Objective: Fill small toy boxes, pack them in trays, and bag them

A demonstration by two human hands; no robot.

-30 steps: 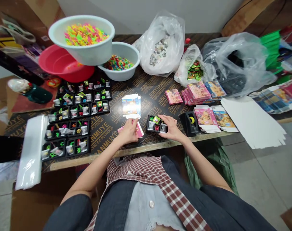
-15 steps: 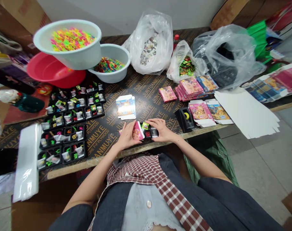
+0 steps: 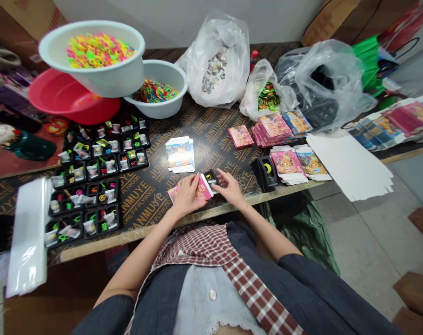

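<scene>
My left hand [image 3: 188, 195] is wrapped round a pink printed box [image 3: 204, 188] close to the table's front edge. A small black tray [image 3: 210, 176] sits at the box's right end, partly inside or behind it; its far part is hidden. My right hand [image 3: 230, 187] is beside the tray, thumb and forefinger apart, with the thumb near a small clear packet in it. Another pink piece [image 3: 172, 192] shows left of my left hand. Beyond my hands lie flat blue printed boxes [image 3: 180, 155] with light glaring on them.
Filled black trays [image 3: 102, 193] stand at left, near a stack of clear bags [image 3: 29, 232]. Tubs [image 3: 93, 74] and plastic bags [image 3: 218, 65] line the back. A tape dispenser [image 3: 264, 174], pink boxes [image 3: 272, 126] and white card [image 3: 351, 163] are at right.
The black tray is now more covered by the pink box, and its green packet no longer shows. My right hand's fingers have drawn back from the tray's far side. The view has shifted slightly.
</scene>
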